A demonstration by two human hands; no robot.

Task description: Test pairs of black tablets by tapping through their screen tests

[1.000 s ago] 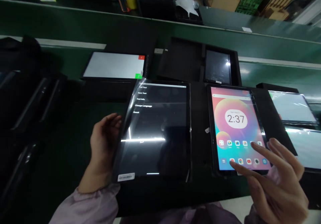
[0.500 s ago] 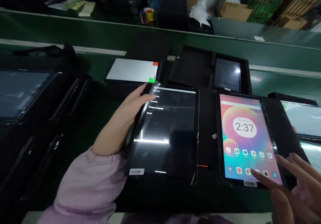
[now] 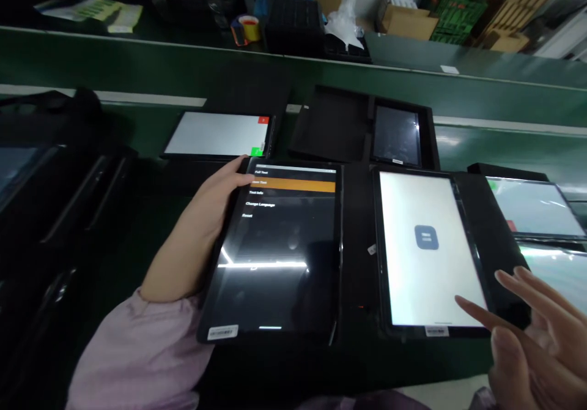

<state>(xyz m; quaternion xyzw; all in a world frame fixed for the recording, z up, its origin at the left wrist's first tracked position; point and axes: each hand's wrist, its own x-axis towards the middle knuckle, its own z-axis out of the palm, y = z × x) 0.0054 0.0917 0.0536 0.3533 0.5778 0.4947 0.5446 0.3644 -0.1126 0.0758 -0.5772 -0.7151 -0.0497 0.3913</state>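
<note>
Left grip is set at the upper left edge of the left tablet, and its thumb is laid by the second line of words on the dark screen. An orange bar is shown across that line. The other fingers are mostly hidden, so it cannot be told if the tablet is held tight. The right grip is loose and spread. One finger is pointed over the low part of the right tablet, but it cannot be told if the glass is touched. A blue square is shown near the middle of its white screen.

Both tablets are set side by side, a bit apart, at the front of the green counter. A label is stuck at the low left corner of the left tablet. Behind it, a white-lit tablet is placed, with a red square and a green square shown on it. Behind the right tablet, a dark tablet is kept in an open black box. Farther back, a yellow roll and a white bag are left.
</note>
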